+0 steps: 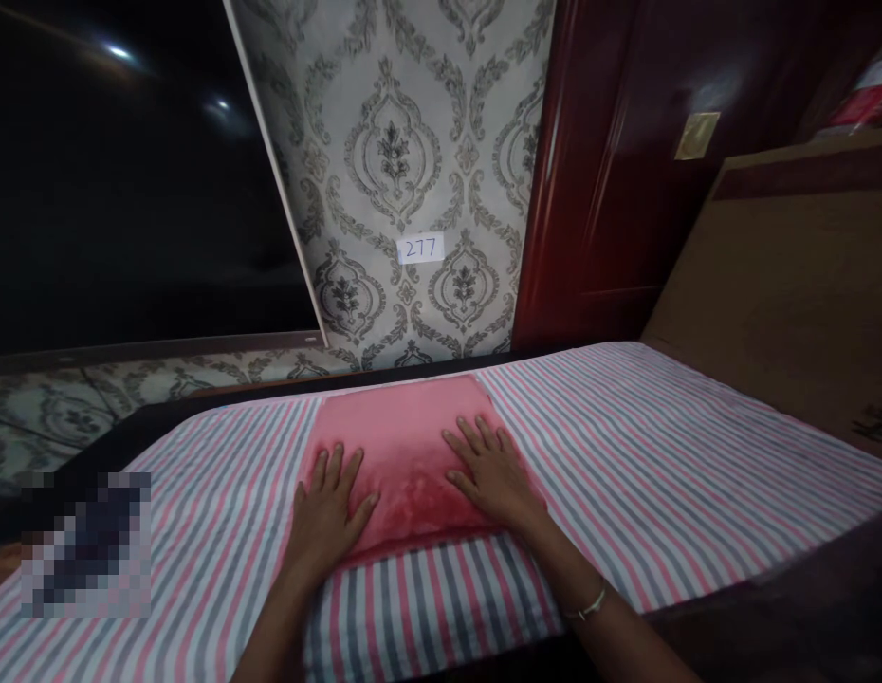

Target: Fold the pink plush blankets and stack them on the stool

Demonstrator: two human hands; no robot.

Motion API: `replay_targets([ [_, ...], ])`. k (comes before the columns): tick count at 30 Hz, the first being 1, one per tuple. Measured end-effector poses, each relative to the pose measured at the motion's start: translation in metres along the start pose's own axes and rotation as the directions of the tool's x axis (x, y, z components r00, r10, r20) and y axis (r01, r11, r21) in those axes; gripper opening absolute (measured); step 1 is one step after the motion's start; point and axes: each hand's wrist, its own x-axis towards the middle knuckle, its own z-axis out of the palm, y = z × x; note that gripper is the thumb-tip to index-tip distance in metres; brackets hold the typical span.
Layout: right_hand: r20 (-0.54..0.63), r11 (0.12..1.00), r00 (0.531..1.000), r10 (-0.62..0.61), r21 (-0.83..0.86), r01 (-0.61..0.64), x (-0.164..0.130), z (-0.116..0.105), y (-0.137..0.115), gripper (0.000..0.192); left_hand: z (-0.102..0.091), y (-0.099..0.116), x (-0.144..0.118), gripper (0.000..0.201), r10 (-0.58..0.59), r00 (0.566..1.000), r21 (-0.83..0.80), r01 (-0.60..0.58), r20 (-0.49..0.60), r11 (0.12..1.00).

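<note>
A folded pink-and-red cloth (405, 417) lies flat near the middle of the striped sheet (640, 455). Its far part is pale pink and its near part a deeper red, with some wrinkles toward the near edge. My left hand (327, 512) rests on the left side of the cloth, fingers spread and palm down. On the right side lies my right hand (494, 474), also flat with its fingers apart. A thin bracelet (592, 604) circles my right wrist. Neither hand grips anything.
A large dark television screen (142, 190) stands at the back left. Patterned wallpaper behind carries a paper label (421, 248) reading 277. To the right are a dark red door (604, 171) and a big cardboard box (782, 275). A blurred patch covers something at the left.
</note>
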Motion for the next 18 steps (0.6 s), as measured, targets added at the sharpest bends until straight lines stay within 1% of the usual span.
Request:
replay_targets([
  [8,-0.010,1.000,1.000,-0.003,0.004,0.003,-0.0002,0.0022,0.0012,0.062,-0.0006,0.0006,-0.0006,0.063,-0.009,1.000,0.007,0.009,0.017,1.000],
  [14,0.015,1.000,1.000,0.008,-0.005,-0.008,0.0003,0.0007,0.0006,0.062,-0.0002,0.0001,-0.0007,0.063,-0.003,1.000,-0.003,0.003,0.008,1.000],
  [18,-0.003,1.000,1.000,0.000,-0.004,0.000,-0.0004,-0.0003,-0.0003,0.062,-0.0002,-0.0002,-0.0012,0.062,0.005,1.000,-0.009,-0.005,-0.007,1.000],
])
